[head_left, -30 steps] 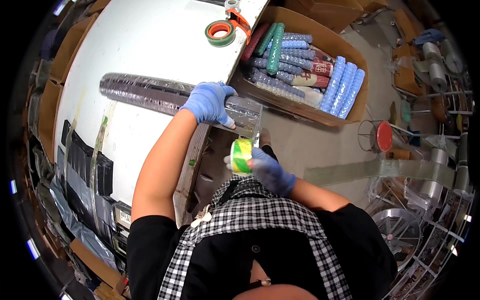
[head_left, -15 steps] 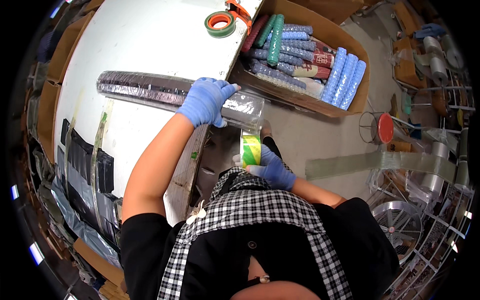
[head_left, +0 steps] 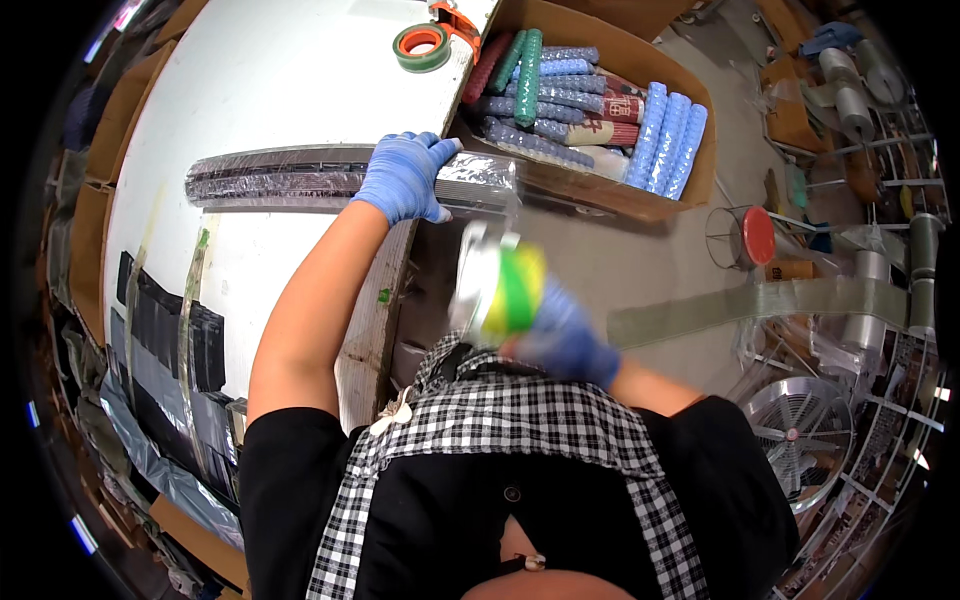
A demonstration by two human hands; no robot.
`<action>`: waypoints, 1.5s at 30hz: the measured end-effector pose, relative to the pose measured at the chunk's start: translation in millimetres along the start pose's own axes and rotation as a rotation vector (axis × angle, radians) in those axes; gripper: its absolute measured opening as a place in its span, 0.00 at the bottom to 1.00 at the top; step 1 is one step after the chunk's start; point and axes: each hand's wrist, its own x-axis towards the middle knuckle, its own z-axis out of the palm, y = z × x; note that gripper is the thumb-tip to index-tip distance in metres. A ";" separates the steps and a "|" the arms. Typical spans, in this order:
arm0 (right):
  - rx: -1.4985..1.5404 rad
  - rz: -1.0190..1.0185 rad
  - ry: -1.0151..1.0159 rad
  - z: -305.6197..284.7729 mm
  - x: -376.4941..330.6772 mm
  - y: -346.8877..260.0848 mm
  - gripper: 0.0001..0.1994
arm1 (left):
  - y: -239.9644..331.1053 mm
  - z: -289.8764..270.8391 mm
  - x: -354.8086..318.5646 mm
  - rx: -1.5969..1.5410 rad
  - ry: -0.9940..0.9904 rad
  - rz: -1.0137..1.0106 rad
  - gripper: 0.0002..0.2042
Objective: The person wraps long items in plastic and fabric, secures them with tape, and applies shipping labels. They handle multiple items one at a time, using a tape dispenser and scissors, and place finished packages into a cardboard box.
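Observation:
A long dark bundle wrapped in clear film (head_left: 275, 180) lies across the white table, its right end sticking out past the edge. My left hand (head_left: 403, 178), in a blue glove, is closed over it near that end. Off the table's edge, in front of my apron, my right hand (head_left: 570, 340) grips a tape roll (head_left: 517, 290) with a green and yellow band. Motion smears this hand and the roll. A clear strip of film or tape (head_left: 512, 200) shows at the bundle's end; whether it joins the roll cannot be made out.
On the white table (head_left: 260, 90) lie a green tape roll with an orange core (head_left: 422, 48) and an orange tape dispenser (head_left: 460, 25). Beyond the edge a cardboard box (head_left: 600, 190) holds several wrapped rolls. Flat black packages (head_left: 175, 330) lie at left; a metal fan (head_left: 795, 435) stands right.
My right hand has swung the tape roll, which was close below the bundle's end and now looks larger and blurred. The bundle has turned slightly under my left hand. The whole view has shifted a little.

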 end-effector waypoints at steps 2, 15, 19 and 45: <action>-0.027 -0.196 0.031 0.4 34.2 -63.3 0.37 | -7.0 12.0 -28.2 0.006 0.144 -0.003 0.46; 0.306 0.539 0.464 -127.6 48.1 142.5 0.40 | 2.1 11.6 -27.7 -0.112 0.151 0.014 0.44; -0.096 0.144 -0.012 -40.3 4.5 26.0 0.37 | -2.9 -5.3 -2.1 -0.077 -0.018 -0.015 0.46; -1.624 -0.339 -0.460 -112.2 307.5 17.1 0.13 | 109.1 42.8 4.5 -0.110 0.242 0.006 0.15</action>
